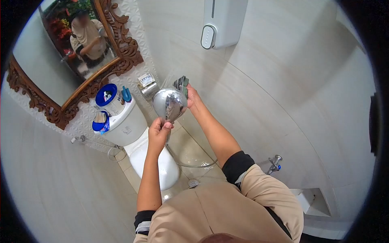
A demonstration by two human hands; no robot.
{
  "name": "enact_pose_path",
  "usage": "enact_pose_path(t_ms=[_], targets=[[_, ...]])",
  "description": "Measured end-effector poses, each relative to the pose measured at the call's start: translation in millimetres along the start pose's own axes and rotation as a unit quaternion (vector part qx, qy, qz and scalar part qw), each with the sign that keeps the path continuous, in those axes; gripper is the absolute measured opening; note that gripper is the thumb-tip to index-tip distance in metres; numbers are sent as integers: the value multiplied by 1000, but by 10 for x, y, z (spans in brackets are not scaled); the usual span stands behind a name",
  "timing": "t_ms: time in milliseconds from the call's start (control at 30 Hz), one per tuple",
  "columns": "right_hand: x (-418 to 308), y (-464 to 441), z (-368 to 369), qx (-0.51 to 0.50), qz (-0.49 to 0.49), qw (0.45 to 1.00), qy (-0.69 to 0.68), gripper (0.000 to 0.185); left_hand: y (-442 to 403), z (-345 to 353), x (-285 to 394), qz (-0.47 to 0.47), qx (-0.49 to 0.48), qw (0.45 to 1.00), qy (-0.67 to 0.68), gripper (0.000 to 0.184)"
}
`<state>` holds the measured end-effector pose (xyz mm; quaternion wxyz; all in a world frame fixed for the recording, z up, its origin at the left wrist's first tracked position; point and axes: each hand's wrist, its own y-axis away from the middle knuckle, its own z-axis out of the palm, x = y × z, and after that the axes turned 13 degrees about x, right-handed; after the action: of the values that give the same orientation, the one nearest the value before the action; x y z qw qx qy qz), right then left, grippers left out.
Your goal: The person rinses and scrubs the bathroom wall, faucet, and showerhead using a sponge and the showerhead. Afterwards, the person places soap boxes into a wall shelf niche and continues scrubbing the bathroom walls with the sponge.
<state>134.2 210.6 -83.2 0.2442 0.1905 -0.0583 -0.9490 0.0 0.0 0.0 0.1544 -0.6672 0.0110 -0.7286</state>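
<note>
My left hand (159, 135) is closed around the handle of a shiny chrome shower head (169, 103), whose round head is tilted up toward me. Beyond it, my right hand (193, 97) grips a green sponge (185, 86) with a dark striped face, close to the far right side of the shower head. Some of the right fingers are hidden behind the chrome. Below my left hand a flexible hose (192, 165) hangs in a loop and runs toward the right wall.
Ahead stands a white toilet (156, 168) with a blue-lidded tub (109, 99) and a blue brush (126, 94) on its tank. A carved-frame mirror (131, 50) leans above. A soap dispenser (227, 24) and a tap (275, 164) are on the right wall. Wet floor tiles (184, 148) lie below.
</note>
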Motion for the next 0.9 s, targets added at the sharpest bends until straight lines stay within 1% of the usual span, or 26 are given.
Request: enact_pose_path(t_ms=[33, 67, 100, 167, 200, 233, 267, 300, 367, 400, 433, 500, 533, 567, 600, 633, 700, 767, 833, 867, 900], targets=[[13, 112, 27, 46, -66, 994, 78, 27, 38, 39, -37, -4, 1, 1000, 0, 32], [18, 217, 60, 90, -130, 975, 155, 25, 72, 76, -72, -7, 2, 1000, -1, 32], [-10, 203, 151, 90, -132, 974, 161, 25, -16, 84, -85, -5, 3, 1000, 5, 32], [64, 222, 284, 148, -143, 944, 258, 24, -66, 41, -107, -12, -3, 1000, 5, 32], [116, 178, 294, 146, -166, 924, 311, 28, -95, -28, -105, -9, -4, 1000, -6, 32], [137, 127, 321, 142, -165, 928, 303, 28, -133, -108, -97, -5, -4, 1000, -13, 32], [106, 93, 327, 148, -295, 805, 494, 32, -151, -157, -101, -2, -3, 1000, -17, 31], [39, 94, 366, 143, -405, 624, 653, 35, -160, -182, -120, -1, -1, 1000, -18, 31], [-188, 213, 645, 180, -397, 506, 744, 41, -166, -177, -184, -13, 22, 999, -27, 30], [-345, 253, 847, 178, -424, 410, 788, 42, -173, -159, -207, -14, 26, 999, -21, 30], [-498, 226, 1035, 173, -447, 309, 822, 42, -192, -156, -213, -22, 39, 999, -8, 30], [-735, 4, 1231, 117, -614, 109, 773, 44, -228, -180, -243, -31, 53, 998, 3, 31], [-800, -79, 1324, 113, -614, 110, 773, 44, -233, -194, -276, -31, 61, 998, 4, 32], [-866, -165, 1418, 132, -660, -59, 738, 43, -244, -194, -317, -31, 70, 997, 7, 32], [-897, -233, 1454, 148, -685, -224, 677, 43, -250, -197, -365, -31, 75, 997, 9, 32], [-882, -318, 1336, 146, -685, -220, 679, 43, -235, -216, -415, -32, 67, 997, -8, 33], [-819, -554, 957, 133, -589, -291, 742, 43, -259, -236, -452, -29, 61, 997, -24, 33], [-578, -589, 305, 74, -483, -310, 815, 43, -217, -202, -473, -47, 71, 996, -9, 34], [-361, -602, -498, -10, -408, -272, 871, 40, -216, -242, -496, -48, 81, 995, -21, 34], [-319, -592, -584, -12, -409, -271, 871, 40, -232, -286, -536, -49, 75, 996, -24, 34], [-292, -574, -633, -27, -376, -260, 889, 38, -243, -298, -568, -49, 69, 996, -28, 35]])
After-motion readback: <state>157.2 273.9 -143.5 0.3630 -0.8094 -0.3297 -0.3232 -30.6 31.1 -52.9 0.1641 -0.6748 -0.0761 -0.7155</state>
